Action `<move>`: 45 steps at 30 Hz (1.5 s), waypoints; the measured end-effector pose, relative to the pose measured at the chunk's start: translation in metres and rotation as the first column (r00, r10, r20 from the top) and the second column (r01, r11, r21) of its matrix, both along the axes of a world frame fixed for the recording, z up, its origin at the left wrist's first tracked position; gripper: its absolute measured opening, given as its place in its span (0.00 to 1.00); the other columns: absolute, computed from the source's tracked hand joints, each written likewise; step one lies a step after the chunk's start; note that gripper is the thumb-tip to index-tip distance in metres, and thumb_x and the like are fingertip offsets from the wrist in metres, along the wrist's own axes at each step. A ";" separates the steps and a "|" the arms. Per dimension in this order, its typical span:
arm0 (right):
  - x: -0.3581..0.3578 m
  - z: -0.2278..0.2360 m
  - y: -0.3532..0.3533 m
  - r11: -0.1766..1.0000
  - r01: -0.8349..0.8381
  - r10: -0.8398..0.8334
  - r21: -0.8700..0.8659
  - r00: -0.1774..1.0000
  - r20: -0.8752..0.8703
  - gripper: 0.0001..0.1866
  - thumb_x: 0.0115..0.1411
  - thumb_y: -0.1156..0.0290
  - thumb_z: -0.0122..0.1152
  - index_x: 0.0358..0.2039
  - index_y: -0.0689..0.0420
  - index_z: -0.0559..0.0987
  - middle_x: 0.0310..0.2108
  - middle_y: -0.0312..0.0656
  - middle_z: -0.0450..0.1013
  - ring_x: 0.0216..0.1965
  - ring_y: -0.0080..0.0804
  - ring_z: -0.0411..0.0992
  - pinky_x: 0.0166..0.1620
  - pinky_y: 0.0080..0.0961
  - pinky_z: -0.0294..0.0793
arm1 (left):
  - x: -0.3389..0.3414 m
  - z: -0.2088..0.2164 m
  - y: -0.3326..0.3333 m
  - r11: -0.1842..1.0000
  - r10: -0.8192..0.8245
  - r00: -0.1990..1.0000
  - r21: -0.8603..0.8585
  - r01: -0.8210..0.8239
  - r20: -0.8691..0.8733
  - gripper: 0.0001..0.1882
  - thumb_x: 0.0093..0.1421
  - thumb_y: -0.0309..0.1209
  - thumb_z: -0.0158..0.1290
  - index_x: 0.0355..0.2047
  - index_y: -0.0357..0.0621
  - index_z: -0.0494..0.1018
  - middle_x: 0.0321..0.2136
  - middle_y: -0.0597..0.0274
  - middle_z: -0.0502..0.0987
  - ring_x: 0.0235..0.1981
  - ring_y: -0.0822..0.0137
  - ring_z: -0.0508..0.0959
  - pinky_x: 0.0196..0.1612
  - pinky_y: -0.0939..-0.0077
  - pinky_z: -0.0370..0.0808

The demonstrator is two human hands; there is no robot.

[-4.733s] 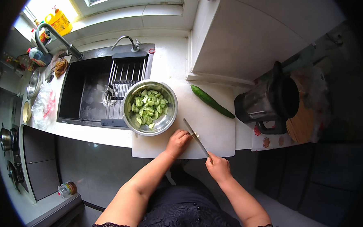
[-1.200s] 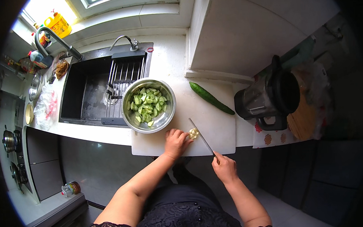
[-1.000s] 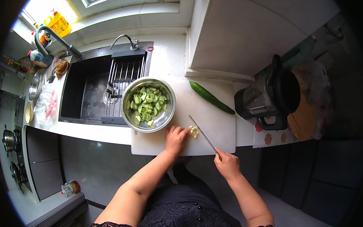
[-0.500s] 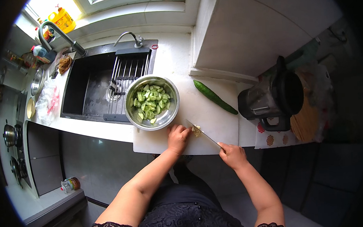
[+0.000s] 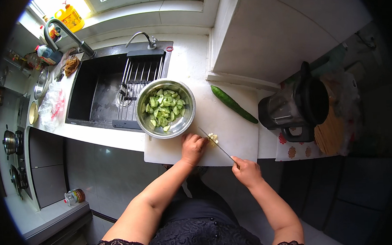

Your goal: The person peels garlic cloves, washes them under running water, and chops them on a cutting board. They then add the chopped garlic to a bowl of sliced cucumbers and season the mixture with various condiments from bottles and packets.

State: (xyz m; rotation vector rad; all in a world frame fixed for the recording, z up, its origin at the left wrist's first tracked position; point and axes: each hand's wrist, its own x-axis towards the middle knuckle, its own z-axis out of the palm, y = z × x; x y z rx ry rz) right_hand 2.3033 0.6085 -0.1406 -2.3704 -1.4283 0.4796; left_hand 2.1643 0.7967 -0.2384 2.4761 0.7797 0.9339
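- the pale bits point(image 5: 214, 138) lie in a small loose heap around the middle of the board point(image 5: 241, 142), toward its near edge; the heap has no clear long axis.
- the knife point(image 5: 220, 148) slants across the board, tip toward the far left, handle end at the near edge.
- its blade passes between the left fingertips and most of the heap, very close to both.
- the left hand point(image 5: 194, 149), on the board's near left part, is nearer the heap; its fingers are curled, but whether they pinch a bit i cannot tell.
- the right hand point(image 5: 248, 172) is wrapped around the knife handle, at the board's near edge.
- a whole cucumber point(image 5: 234, 103) slants along the board's far right part, well apart from both hands.
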 end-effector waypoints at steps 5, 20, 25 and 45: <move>-0.007 -0.006 0.005 0.997 0.041 -0.044 -0.058 0.998 -0.051 0.14 0.54 0.68 0.57 0.42 0.48 0.81 0.23 0.48 0.76 0.26 0.50 0.76 0.33 0.44 0.76 | -0.003 -0.005 0.001 0.999 -0.001 1.000 -0.053 0.001 -0.014 0.04 0.48 0.34 0.61 0.24 0.54 0.77 0.23 0.69 0.72 0.30 0.61 0.72 0.41 0.64 0.66; -0.017 -0.009 -0.001 0.996 0.077 -0.074 0.043 0.995 -0.063 0.13 0.54 0.68 0.57 0.40 0.49 0.82 0.23 0.48 0.76 0.26 0.49 0.76 0.33 0.44 0.76 | -0.002 -0.005 0.000 0.999 0.004 1.000 -0.047 -0.004 -0.005 0.06 0.48 0.32 0.62 0.23 0.50 0.75 0.23 0.66 0.73 0.30 0.59 0.72 0.40 0.64 0.66; -0.023 -0.019 0.002 0.997 0.073 -0.073 0.006 0.997 -0.002 0.14 0.54 0.68 0.57 0.41 0.47 0.82 0.22 0.48 0.76 0.26 0.49 0.76 0.32 0.44 0.76 | -0.002 -0.003 0.001 0.999 0.022 1.000 -0.034 -0.022 -0.005 0.06 0.49 0.33 0.61 0.21 0.52 0.75 0.21 0.67 0.69 0.30 0.59 0.72 0.40 0.62 0.66; -0.017 -0.003 -0.005 0.984 0.121 -0.118 0.130 0.993 -0.027 0.13 0.54 0.69 0.58 0.41 0.51 0.81 0.22 0.49 0.75 0.26 0.51 0.75 0.30 0.43 0.76 | -0.006 0.006 -0.001 0.996 -0.019 0.998 -0.083 0.024 0.065 0.07 0.48 0.31 0.64 0.28 0.49 0.78 0.24 0.66 0.74 0.30 0.59 0.72 0.38 0.64 0.67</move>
